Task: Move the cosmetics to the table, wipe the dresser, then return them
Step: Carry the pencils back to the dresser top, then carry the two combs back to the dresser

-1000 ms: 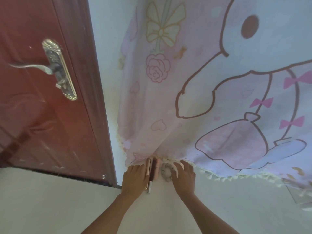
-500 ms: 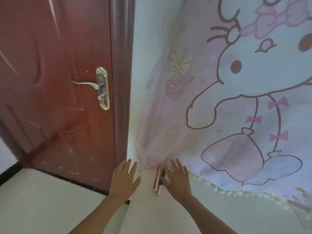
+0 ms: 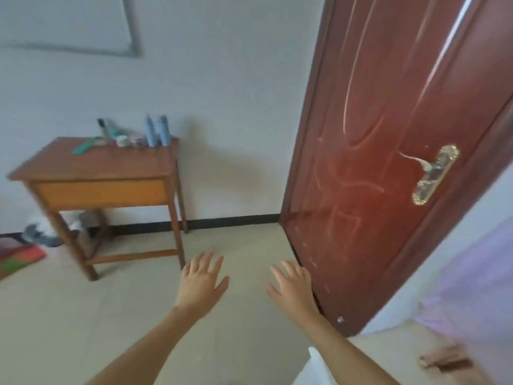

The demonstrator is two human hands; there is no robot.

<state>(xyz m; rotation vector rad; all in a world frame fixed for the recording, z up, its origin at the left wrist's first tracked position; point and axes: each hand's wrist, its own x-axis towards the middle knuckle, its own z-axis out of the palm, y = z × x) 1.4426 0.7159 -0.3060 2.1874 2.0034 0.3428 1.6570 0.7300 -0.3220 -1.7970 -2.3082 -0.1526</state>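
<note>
No readable text, labels or numbers.

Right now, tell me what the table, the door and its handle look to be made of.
The table looks like wood: warm brown, low sheen, timber-style legs and rails. The door looks like reddish wood or a wood-look panel, glossy: light streaks run down it. Its handle looks like metal: gold-toned plate, silvery lever, both glinting.

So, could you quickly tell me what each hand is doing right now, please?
Left hand: open, fingers spread, holding nothing.
Right hand: open, fingers spread, holding nothing.
</note>
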